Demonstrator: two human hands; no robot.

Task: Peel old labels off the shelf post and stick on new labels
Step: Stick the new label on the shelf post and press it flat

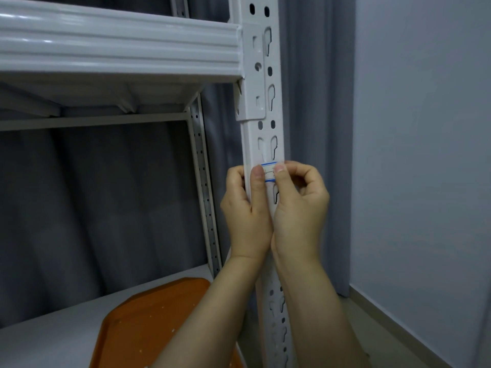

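Observation:
A white metal shelf post [261, 83] with keyhole slots runs from top to bottom of the view. A small white label with a blue border [269, 172] lies across the post at mid height. My left hand [247, 211] wraps the post's left edge, its thumb on the label's left end. My right hand [299, 208] is beside the post on the right, its thumb pressing the label's right end and the other fingers curled. Both thumbs hide part of the label.
A white shelf beam [119, 43] joins the post at upper left. On the lower shelf board [53, 335] lies an orange tray [148, 322] with pale specks. Grey curtains hang behind the rack; a pale wall [425, 155] stands at right.

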